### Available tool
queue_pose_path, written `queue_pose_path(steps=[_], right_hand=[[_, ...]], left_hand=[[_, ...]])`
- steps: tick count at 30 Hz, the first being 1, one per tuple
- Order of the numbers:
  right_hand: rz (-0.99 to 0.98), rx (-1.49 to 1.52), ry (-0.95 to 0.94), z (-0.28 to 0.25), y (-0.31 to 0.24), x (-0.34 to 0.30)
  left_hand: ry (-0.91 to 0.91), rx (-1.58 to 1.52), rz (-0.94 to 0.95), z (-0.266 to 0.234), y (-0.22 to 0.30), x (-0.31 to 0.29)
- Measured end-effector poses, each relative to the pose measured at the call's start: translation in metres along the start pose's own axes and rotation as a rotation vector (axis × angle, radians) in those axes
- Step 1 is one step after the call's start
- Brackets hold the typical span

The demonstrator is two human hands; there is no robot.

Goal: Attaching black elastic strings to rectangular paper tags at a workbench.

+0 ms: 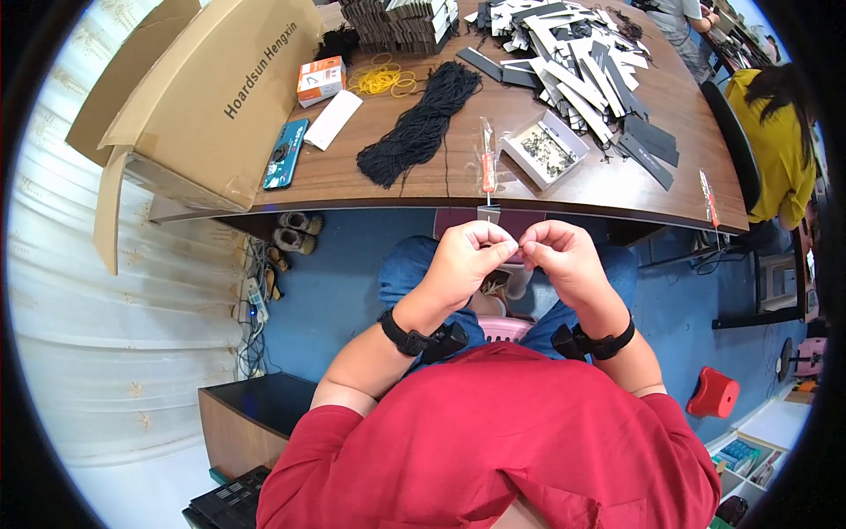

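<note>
Just in front of the table edge, my left hand (469, 256) and my right hand (564, 256) meet fingertip to fingertip. Both are closed in a pinch, and what sits between the fingers is too small to make out. Beyond them, a red-handled tool (488, 172) is fixed at the table edge under clear tape, with a small dark tag (488, 213) hanging below it. To its right stands a shallow white box (527, 167) holding many tiny black pieces. A thick bundle of black cords (421, 123) lies to the left on the tabletop.
A heap of black and white tags (573, 66) covers the table's far right, near stacked tags (401, 25). At left are a large cardboard box (211, 97), a blue phone (285, 154), an orange-white carton (321, 81) and yellow rubber bands (385, 79). A person in yellow (775, 132) sits at right.
</note>
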State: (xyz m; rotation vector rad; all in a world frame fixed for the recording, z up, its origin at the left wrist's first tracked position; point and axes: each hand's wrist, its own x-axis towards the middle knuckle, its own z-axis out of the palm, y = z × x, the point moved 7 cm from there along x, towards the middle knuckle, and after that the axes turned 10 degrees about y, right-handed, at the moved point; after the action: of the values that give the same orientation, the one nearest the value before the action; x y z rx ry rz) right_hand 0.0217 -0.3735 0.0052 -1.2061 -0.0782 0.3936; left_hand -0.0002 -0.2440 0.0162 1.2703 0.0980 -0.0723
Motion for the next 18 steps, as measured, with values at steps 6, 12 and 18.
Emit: queue_pose_path(steps=[6, 12, 18], right_hand=[[-0.023, 0.095, 0.15, -0.009, -0.012, 0.0], [-0.54, -0.601, 0.206, 0.006, -0.047, -0.02], [-0.724, -0.806, 0.247, 0.011, -0.054, -0.024]], left_hand=[[0.022, -0.047, -0.004, -0.002, 0.003, 0.002], [0.041, -0.058, -0.013, -0.005, -0.001, 0.003], [0.04, -0.042, -0.039, -0.006, -0.003, 0.004]])
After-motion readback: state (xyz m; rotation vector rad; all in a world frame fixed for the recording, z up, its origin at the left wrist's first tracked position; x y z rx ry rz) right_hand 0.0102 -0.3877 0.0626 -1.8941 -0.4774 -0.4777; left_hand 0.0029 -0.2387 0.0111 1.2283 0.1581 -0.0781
